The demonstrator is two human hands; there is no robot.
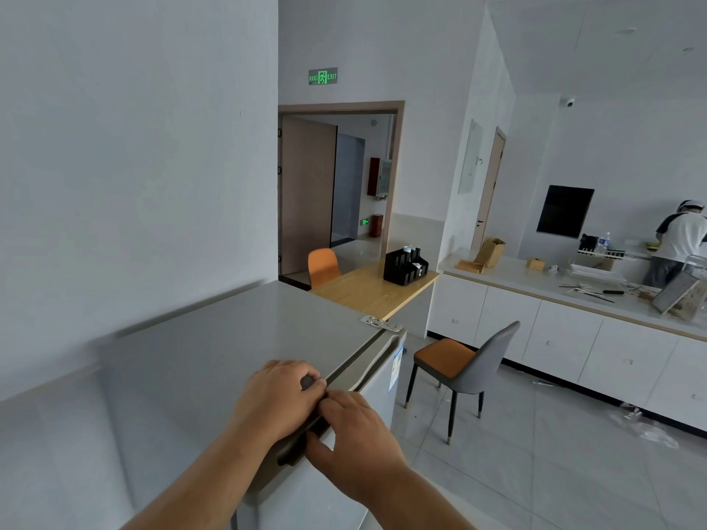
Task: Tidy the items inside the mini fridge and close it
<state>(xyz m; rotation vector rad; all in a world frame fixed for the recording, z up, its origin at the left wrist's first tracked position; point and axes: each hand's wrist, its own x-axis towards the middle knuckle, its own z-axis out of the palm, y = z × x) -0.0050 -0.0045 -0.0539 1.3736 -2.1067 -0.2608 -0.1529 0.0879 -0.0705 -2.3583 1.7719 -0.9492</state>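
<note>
The left hand [277, 395] lies curled on the fridge [214, 350] top at its front edge. The right hand [354, 434] touches it, fingers gripping the door [377, 392] top. The door looks nearly closed.

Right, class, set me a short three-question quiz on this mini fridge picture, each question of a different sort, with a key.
1. True or false: the mini fridge has its door swung wide open.
2. Multiple choice: where do the left hand and right hand rest? A) on the orange-seated chair B) at the top edge of the fridge door C) on the wooden table
3. Fill in: the black organizer stands on the ____ table.

Key: 1 false, the door looks shut or nearly so; 2 B; 3 wooden.
</note>
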